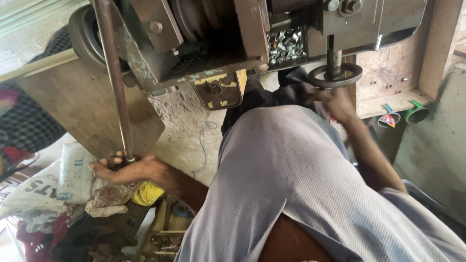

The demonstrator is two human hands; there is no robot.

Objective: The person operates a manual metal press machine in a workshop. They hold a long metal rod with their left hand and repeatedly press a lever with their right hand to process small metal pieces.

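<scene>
a long rusty lever rod (pixel 116 82) slants down from the machine; a dark round handwheel (pixel 335 76) sits flat under its spindle.

Left side: I see my left hand (pixel 127 170) hemmed in by the long metal rod (pixel 114 82) above and piled sacks and rags (pixel 73 189) below.
Right side: my right hand (pixel 337 103) sits just under the round handwheel (pixel 335 76), with the wooden frame (pixel 393 73) close beside.
Middle: the machine body (pixel 208 43) overhangs my lap, so room there is tight.
</scene>
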